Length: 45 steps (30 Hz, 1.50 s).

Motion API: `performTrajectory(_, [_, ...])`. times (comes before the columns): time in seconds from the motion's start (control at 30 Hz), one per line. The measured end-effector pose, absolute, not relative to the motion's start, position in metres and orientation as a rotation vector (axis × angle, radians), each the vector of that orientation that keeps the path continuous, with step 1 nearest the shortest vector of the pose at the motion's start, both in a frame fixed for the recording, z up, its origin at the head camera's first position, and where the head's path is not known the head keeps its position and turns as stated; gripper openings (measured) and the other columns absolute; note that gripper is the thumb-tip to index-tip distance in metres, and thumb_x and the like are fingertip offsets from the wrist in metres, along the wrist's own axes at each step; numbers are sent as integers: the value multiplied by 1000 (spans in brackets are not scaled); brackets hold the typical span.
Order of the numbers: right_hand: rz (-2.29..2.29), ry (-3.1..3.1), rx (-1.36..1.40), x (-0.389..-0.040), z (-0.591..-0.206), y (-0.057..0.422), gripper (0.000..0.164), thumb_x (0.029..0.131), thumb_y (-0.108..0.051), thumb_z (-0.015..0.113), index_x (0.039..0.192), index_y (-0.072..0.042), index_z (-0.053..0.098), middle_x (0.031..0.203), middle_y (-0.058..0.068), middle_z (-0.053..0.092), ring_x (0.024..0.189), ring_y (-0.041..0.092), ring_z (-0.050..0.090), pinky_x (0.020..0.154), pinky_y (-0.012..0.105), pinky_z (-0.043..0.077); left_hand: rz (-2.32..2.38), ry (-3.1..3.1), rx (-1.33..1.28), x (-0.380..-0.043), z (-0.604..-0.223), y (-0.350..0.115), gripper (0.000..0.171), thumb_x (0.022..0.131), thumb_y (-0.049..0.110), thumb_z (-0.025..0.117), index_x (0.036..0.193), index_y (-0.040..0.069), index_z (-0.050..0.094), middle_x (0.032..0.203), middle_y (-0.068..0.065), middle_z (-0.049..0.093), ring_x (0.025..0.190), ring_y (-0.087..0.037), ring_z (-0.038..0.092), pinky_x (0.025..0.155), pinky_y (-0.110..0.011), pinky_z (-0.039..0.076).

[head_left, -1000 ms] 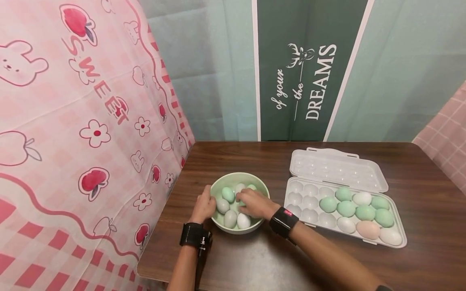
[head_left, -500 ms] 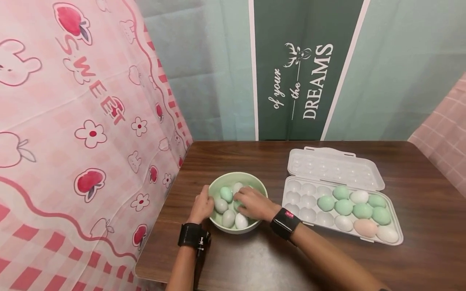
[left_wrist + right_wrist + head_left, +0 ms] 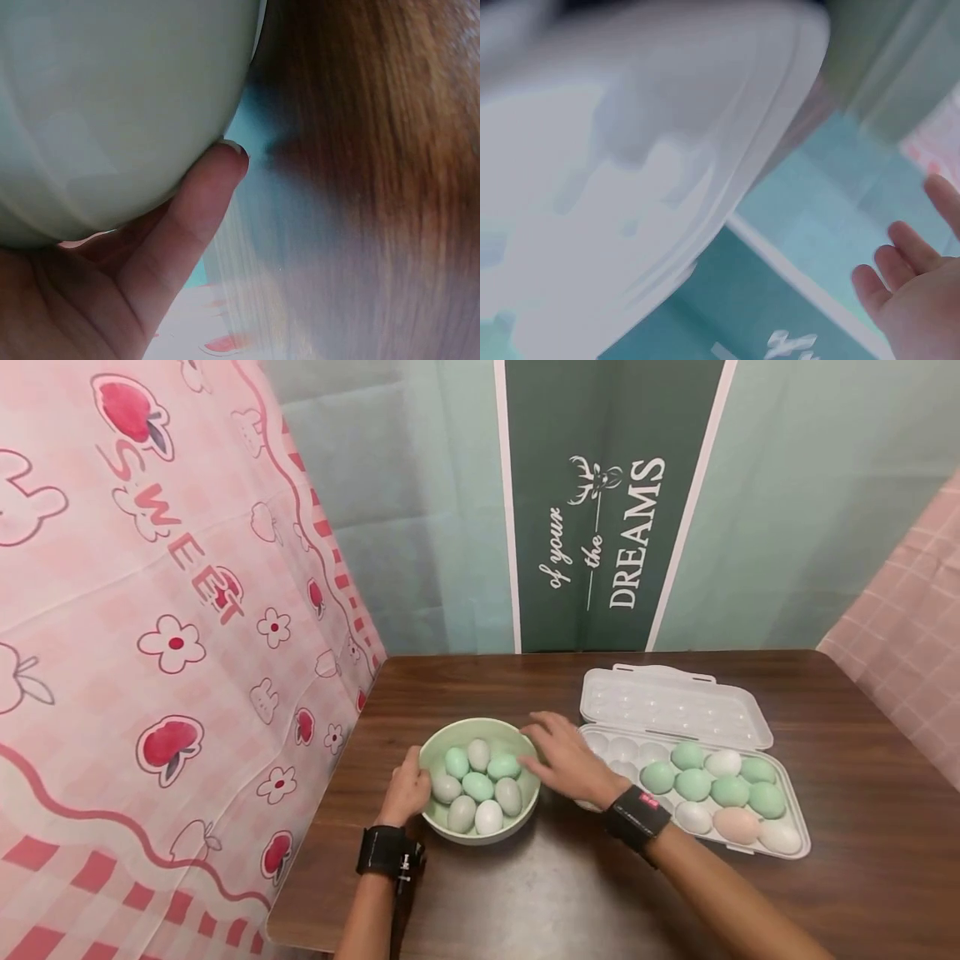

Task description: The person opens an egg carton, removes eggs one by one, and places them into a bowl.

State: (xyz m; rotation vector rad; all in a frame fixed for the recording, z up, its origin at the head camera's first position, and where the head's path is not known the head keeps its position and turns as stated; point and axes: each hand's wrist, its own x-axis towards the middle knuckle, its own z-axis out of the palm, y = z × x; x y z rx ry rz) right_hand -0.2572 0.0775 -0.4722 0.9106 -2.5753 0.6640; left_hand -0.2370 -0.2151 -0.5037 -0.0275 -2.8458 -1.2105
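A pale green bowl (image 3: pixel 474 839) holds several mint, grey and white eggs (image 3: pixel 477 787). At its left side, my left hand (image 3: pixel 405 787) grips the rim; in the left wrist view a digit lies against the outer wall of the bowl (image 3: pixel 112 112). My right hand (image 3: pixel 572 762) is beside the right rim with its fingers spread and nothing in it. Behind that hand lies an opened plastic egg box (image 3: pixel 795 827), partly hidden at its left end. Green, white and one peach egg (image 3: pixel 737 825) fill its right part; several hollows on the left hold no egg.
The egg box's lid (image 3: pixel 675 702) lies folded back towards the far edge. Both things stand on a dark wooden table (image 3: pixel 495 893). A pink printed cloth (image 3: pixel 172 693) hangs on the left and a green curtain (image 3: pixel 585 510) behind.
My right hand has lifted out of the bowl and moved right over its rim, fingers opening. The eggs it covered now show. My left hand stays on the bowl.
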Motion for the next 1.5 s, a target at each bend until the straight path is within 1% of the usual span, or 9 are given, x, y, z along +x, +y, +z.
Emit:
performTrajectory(0.23, [601,-2720,728,-259,-459,134,32,86,-26,67,111,-5,63,136,27,47,127,43,42,104,57,36,-1193,-2825,-25,-237,-500,-217,37,91,6,41,127,2,49,124,-27,60,110,-39,61,87,-53,50])
performTrajectory(0.4, [536,-2805,699,-252,-462,165,30,85,-22,68,106,-2,64,128,28,51,117,44,50,98,55,41,-1196,-2849,-6,-236,-502,-215,38,92,7,40,128,3,48,126,-26,60,111,-37,60,88,-52,50])
performTrajectory(0.57, [559,-2941,688,-247,-464,193,32,85,-20,67,107,2,63,113,24,56,102,36,58,88,50,48,-1215,-2858,9,-235,-505,-214,38,93,8,39,130,4,47,128,-25,59,113,-37,60,89,-52,50])
performTrajectory(0.7, [539,-3073,627,-247,-466,211,34,83,-22,69,108,2,63,106,19,62,94,28,61,83,46,50,-1212,-2864,3,-235,-505,-213,39,92,7,39,130,4,47,128,-26,58,113,-37,60,89,-52,50])
performTrajectory(0.93, [539,-3169,693,-247,-466,224,31,78,-21,74,98,1,66,86,7,66,73,14,52,67,32,45,-1228,-2872,32,-235,-504,-214,39,94,8,39,132,4,46,131,-25,57,117,-36,58,92,-53,49])
performTrajectory(1.1, [540,-3191,639,-246,-466,227,32,76,-20,75,99,-1,65,81,3,60,71,14,49,66,31,42,-1222,-2880,31,-235,-504,-215,39,94,9,39,132,5,46,131,-24,57,116,-36,59,92,-52,49])
performTrajectory(1.23, [556,-3190,641,-244,-466,230,24,74,-17,74,92,-5,64,74,-1,53,68,14,46,62,27,36,-1230,-2883,37,-235,-503,-215,38,94,9,39,131,5,46,131,-24,57,116,-35,59,92,-52,49])
performTrajectory(1.37, [556,-3173,670,-243,-466,232,21,74,-16,74,91,-7,65,75,-2,54,69,13,46,62,27,36,-1217,-2878,23,-235,-503,-215,38,94,9,39,130,4,47,130,-24,58,114,-35,60,90,-52,50])
performTrajectory(1.5, [553,-3187,650,-243,-465,232,27,76,-19,75,97,-5,67,79,-1,57,72,14,48,65,29,38,-1217,-2873,14,-235,-503,-215,38,93,9,39,130,4,47,129,-25,59,112,-35,60,87,-50,51])
